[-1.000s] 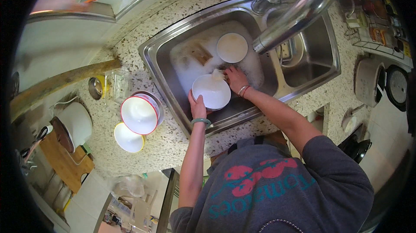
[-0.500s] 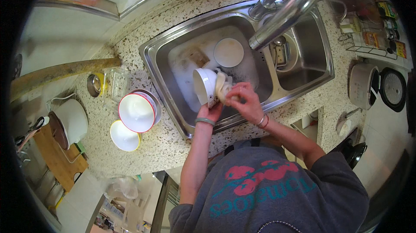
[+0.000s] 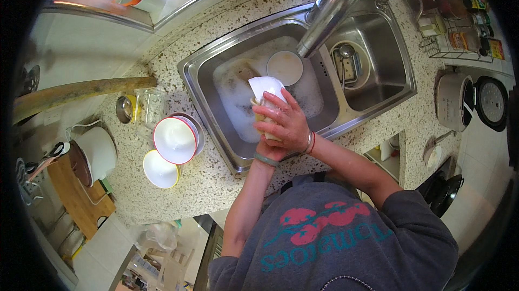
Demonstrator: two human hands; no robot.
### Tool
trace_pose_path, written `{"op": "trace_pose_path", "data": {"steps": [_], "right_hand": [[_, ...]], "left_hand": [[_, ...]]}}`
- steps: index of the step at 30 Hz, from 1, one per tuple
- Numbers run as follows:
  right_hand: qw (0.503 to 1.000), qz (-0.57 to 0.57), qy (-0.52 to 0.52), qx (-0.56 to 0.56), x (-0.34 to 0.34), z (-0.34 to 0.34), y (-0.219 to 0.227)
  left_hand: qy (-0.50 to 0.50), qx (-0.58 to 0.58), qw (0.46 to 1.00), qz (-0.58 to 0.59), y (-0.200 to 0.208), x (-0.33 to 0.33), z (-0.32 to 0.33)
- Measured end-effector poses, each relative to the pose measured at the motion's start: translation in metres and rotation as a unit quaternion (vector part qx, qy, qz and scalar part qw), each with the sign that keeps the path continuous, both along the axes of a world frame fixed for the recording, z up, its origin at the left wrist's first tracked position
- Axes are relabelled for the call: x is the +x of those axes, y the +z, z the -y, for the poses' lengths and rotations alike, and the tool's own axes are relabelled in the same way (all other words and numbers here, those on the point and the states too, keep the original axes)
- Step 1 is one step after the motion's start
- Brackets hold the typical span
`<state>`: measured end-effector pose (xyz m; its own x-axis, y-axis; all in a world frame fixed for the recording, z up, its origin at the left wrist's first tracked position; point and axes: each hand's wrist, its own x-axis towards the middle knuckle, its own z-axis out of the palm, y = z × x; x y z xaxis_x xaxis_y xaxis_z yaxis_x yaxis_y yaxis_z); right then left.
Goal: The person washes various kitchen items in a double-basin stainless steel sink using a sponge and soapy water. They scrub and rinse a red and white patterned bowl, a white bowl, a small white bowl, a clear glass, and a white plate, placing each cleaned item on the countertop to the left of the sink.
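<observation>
A white bowl (image 3: 265,84) is tipped on its side above the soapy water of the large sink basin. My left hand (image 3: 271,151) grips it from the near side, mostly covered by my other hand. My right hand (image 3: 289,123) wraps across the bowl's outside, fingers curved over it. Between those fingers shows a bit of a pale, yellowish dishcloth (image 3: 259,117), largely hidden under the palm. Beyond my hands, a round white dish (image 3: 285,68) lies in the suds, next to a brownish piece (image 3: 246,73) that is partly under foam.
The steel double sink (image 3: 331,69) has a faucet (image 3: 338,10) reaching over it. On the left counter stand a red-rimmed bowl (image 3: 175,139), a yellow-rimmed bowl (image 3: 160,170) and a clear plastic container (image 3: 150,108). A rice cooker (image 3: 453,101) with its lid up is at right.
My right hand has moved left and closed over the bowl's outside, pressing the dishcloth against it. The bowl has turned in my left hand, and its opening is now less visible.
</observation>
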<state>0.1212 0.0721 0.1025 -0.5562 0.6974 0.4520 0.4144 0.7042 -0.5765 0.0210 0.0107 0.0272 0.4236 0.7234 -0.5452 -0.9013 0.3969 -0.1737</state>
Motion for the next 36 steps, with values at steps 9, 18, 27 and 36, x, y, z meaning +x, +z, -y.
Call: {"op": "trace_pose_path", "data": {"steps": [9, 18, 27, 36], "right_hand": [[0.989, -0.036, -0.046, -0.139, -0.016, -0.041, 0.007], [0.811, -0.116, -0.018, -0.574, -0.001, -0.092, -0.025], [0.597, -0.250, -0.007, -0.762, 0.024, -0.094, -0.056], [0.418, -0.476, -0.026, -0.773, 0.023, -0.041, -0.062]], "left_hand": [[-0.023, 0.057, 0.989, 0.134, -0.032, -0.002, 0.030], [-0.080, -0.056, 0.988, 0.121, 0.004, -0.017, 0.023], [-0.179, -0.013, 0.984, 0.011, 0.018, -0.022, 0.022], [-0.193, 0.078, 0.974, 0.093, 0.023, -0.030, 0.006]]}}
